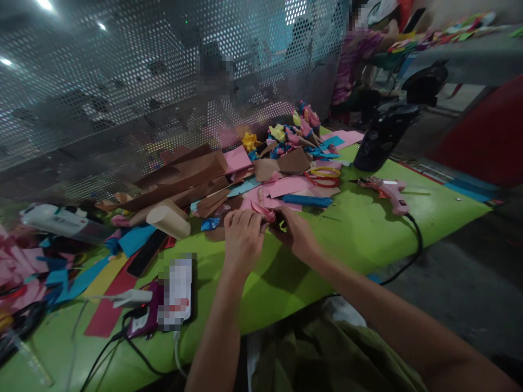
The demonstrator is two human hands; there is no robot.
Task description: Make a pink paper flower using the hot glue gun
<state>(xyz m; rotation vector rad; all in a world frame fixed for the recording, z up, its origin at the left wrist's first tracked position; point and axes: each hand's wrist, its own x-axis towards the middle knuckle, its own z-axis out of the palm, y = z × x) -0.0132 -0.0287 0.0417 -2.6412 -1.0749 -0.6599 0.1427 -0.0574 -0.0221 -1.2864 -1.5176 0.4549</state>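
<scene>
- Pink paper [268, 214]: left of the glue gun [392, 195], between both hands; long axis unclear.
- Left hand [244, 235]: fingers pinching it.
- Right hand [300, 237], nearer the glue gun: fingers pinching too.

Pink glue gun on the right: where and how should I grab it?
Take the glue gun by its handle, right hand coming from the near side. It appears to lie on its side, nozzle pointing left and handle slanting to the near right. Avoid the nozzle, possibly hot, and the trailing cord.
</scene>
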